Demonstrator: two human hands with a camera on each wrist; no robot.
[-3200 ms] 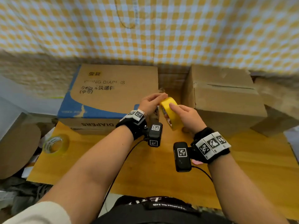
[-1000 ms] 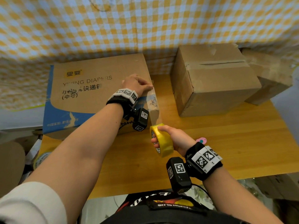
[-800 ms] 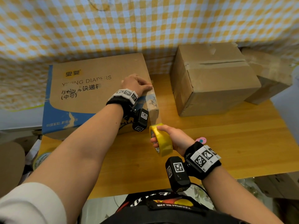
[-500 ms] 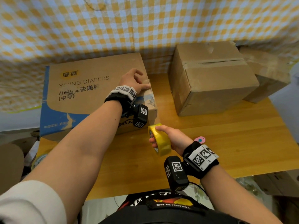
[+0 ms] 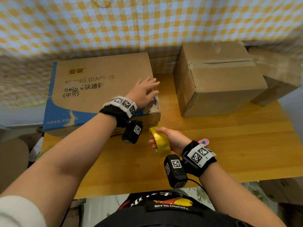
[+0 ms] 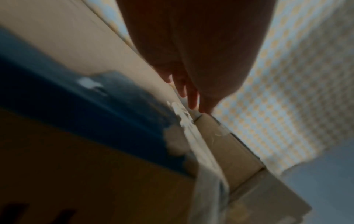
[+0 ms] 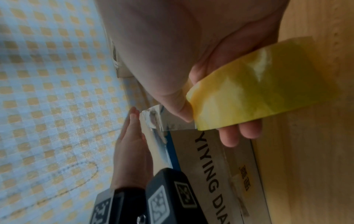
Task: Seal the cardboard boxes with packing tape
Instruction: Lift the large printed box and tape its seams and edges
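A flat diaper box (image 5: 101,86) with blue edges lies at the left of the wooden table (image 5: 229,145). My left hand (image 5: 144,94) lies flat with straight fingers on the box's right edge, pressing a clear strip of tape (image 5: 155,102) onto it. The strip runs down over the box's front right corner to a yellow tape roll (image 5: 161,142), which my right hand (image 5: 170,138) grips just in front of the box. In the right wrist view the roll (image 7: 249,94) sits between thumb and fingers, and the strip (image 7: 162,121) stretches to the box (image 7: 220,174).
A plain brown box (image 5: 218,82) with a taped top seam stands at the right, another brown box (image 5: 278,76) behind it. A small pink object (image 5: 203,142) lies by my right wrist. A checkered cloth (image 5: 147,22) hangs behind the table.
My left hand has flattened and slid farther along the box's right edge, smoothing the tape down. The roll in my right hand has stayed about where it was.
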